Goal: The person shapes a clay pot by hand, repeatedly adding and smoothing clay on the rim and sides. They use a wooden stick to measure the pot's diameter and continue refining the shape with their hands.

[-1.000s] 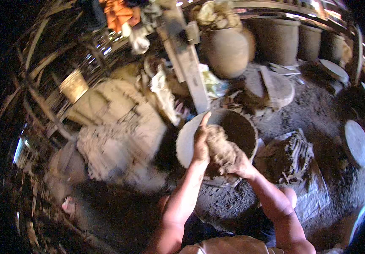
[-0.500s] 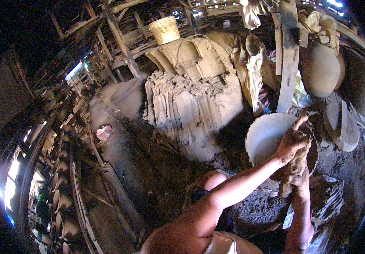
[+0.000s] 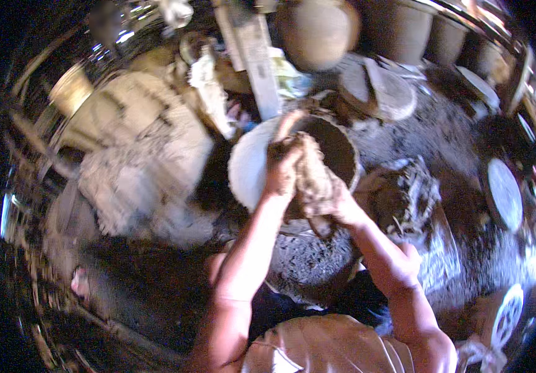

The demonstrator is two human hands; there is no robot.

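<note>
1. Both hands grip 1 wet lump of clay (image 3: pixel 313 180) over a round pot (image 3: pixel 293 163) on the dirt floor (image 3: pixel 454 143): the left hand (image 3: pixel 282 168) clasps its left side, the right hand (image 3: pixel 336 202) cups it from below.
2. The lump is out of the pot but not yet set down or shaped, so most of the work seems left.
3. The clay looks coarse, sticky and grey-brown; the pot has a smooth pale wall and a dark hollow.
4. A big, pale, rough clay heap (image 3: pixel 144 161) sits by the floor's left edge.
</note>
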